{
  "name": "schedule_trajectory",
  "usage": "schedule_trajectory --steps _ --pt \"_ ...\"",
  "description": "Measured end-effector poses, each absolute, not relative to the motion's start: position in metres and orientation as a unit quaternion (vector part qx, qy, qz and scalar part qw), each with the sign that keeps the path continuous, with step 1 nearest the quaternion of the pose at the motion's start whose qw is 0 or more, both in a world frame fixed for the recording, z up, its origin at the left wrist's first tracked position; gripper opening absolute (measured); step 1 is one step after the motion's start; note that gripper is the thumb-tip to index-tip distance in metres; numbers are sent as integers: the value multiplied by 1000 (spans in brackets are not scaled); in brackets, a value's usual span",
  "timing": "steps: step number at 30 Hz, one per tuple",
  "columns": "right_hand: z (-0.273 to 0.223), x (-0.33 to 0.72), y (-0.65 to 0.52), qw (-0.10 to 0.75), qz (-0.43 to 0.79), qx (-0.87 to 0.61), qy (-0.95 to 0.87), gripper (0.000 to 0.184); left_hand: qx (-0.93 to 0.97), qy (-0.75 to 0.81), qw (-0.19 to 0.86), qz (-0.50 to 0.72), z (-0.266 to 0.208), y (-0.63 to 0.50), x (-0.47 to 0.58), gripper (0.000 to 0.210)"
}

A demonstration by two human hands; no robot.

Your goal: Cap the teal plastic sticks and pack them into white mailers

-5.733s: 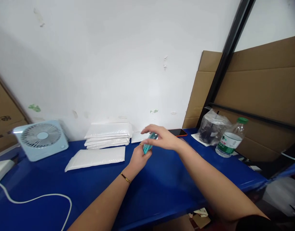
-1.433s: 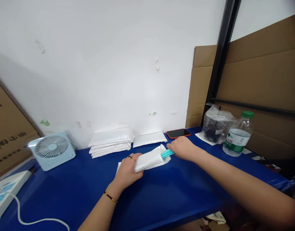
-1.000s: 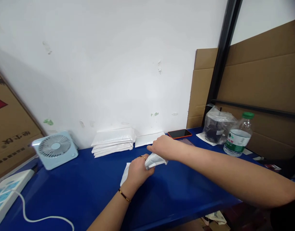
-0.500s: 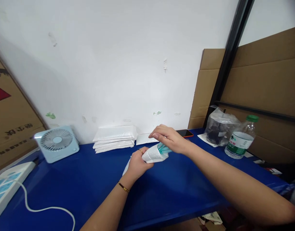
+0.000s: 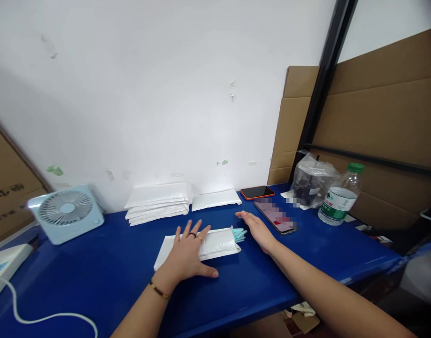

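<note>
A white padded envelope (image 5: 219,243) lies flat on the blue table, with light teal strips (image 5: 239,234) sticking out of its right end; what they are I cannot make out. My left hand (image 5: 189,251) rests palm down on the envelope with fingers spread. Just right of the teal strips, my right hand (image 5: 257,230) hovers or rests on edge with its fingers stretched out, holding nothing. Behind stand a stack of white padded envelopes (image 5: 159,203) and a single flat envelope (image 5: 216,199) by the wall.
A light blue fan (image 5: 68,211) and a white power strip (image 5: 11,265) with a cable are at left. To the right lie an orange-edged phone (image 5: 257,192) and a second phone (image 5: 274,216). Farther right stand a bagged dark container (image 5: 312,183) and a water bottle (image 5: 338,202).
The envelope has gone from being gripped in the left hand to lying on the table. My left hand has opened flat, and my right hand has moved down off the teal strips.
</note>
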State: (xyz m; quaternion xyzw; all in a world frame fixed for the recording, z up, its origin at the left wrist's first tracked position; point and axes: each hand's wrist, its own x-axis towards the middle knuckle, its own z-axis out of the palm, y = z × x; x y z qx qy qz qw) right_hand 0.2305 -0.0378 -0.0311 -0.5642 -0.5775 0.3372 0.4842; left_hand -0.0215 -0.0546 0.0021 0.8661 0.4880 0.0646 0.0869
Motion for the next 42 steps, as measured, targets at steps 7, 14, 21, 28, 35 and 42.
schedule_trajectory --steps 7,14,21,28,35,42 --pt "-33 207 -59 576 561 -460 -377 59 751 644 143 38 -19 -60 -74 108" --pt "-40 172 -67 601 538 -486 -337 63 755 636 135 84 -30 -66 -67 108" --pt "-29 200 -65 516 391 -522 -555 46 766 625 125 81 -34 -64 -70 107" --pt "-5 251 -71 261 217 -431 -836 26 800 583 47 130 -27 -83 -55 76" --pt "-3 251 -78 229 125 -429 -865 46 872 446 97 176 -35 -128 1 61" --pt "-26 228 -75 336 178 -531 -757 30 878 430 109 179 -41 -129 6 57"
